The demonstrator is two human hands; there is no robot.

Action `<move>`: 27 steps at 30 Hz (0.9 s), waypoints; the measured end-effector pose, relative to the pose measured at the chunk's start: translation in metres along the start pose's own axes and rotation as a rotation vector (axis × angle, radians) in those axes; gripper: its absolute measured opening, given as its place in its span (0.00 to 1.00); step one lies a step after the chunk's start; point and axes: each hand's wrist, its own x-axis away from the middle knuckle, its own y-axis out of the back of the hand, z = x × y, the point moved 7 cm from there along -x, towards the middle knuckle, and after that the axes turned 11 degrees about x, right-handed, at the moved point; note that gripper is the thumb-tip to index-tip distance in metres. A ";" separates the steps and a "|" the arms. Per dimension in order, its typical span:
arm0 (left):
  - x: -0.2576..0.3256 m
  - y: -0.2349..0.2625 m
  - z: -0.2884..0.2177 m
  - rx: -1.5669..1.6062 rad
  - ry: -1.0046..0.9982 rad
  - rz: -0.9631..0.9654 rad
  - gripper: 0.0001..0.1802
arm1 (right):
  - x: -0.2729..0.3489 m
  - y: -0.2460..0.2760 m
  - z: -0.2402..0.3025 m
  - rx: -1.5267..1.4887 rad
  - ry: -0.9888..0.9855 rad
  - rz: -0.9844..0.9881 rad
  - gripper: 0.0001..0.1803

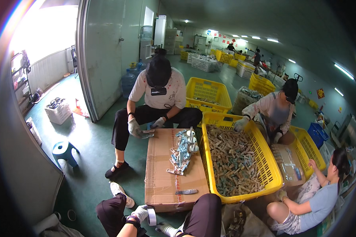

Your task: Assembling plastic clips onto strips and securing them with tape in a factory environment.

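My left hand [139, 213], in a striped white work glove, grips a roll of white tape [151, 217] just below the cardboard box [160, 173]. My right hand [168, 229], gloved as well, is low beside the roll, fingers drawn together; whatever is between them is too small to make out. On the box top lie a heap of blue and pale clip-like plastic pieces [180, 156], some white rolls [192, 147] at the far right, and a utility knife [186, 192] near the front edge. Opposite me, a person's gloved hands [134, 127] handle similar pieces.
A large yellow crate [275, 179] full of such pieces stands against the box's right side. Two more people [279, 106] [316, 205] sit to the right. A blue stool [64, 152] is on the left, near an open doorway; stacked crates [209, 93] stand farther back.
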 end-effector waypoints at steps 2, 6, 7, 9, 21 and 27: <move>-0.009 0.005 0.011 0.051 -0.003 0.014 0.14 | 0.001 -0.001 0.000 0.002 0.000 0.002 0.15; -0.025 0.012 0.029 0.048 -0.026 0.047 0.13 | 0.005 -0.001 0.000 -0.002 -0.003 0.000 0.15; -0.029 0.014 0.033 0.042 -0.043 0.053 0.12 | 0.006 -0.002 0.000 -0.002 -0.003 0.001 0.15; -0.033 0.016 0.037 0.037 -0.060 0.059 0.10 | 0.008 -0.003 0.000 -0.005 -0.006 0.001 0.15; -0.036 0.014 0.040 0.058 -0.042 0.070 0.12 | 0.010 -0.005 0.001 -0.037 -0.023 -0.025 0.15; -0.025 0.010 0.030 0.039 -0.057 0.081 0.11 | 0.007 -0.004 -0.005 -0.052 -0.034 -0.037 0.16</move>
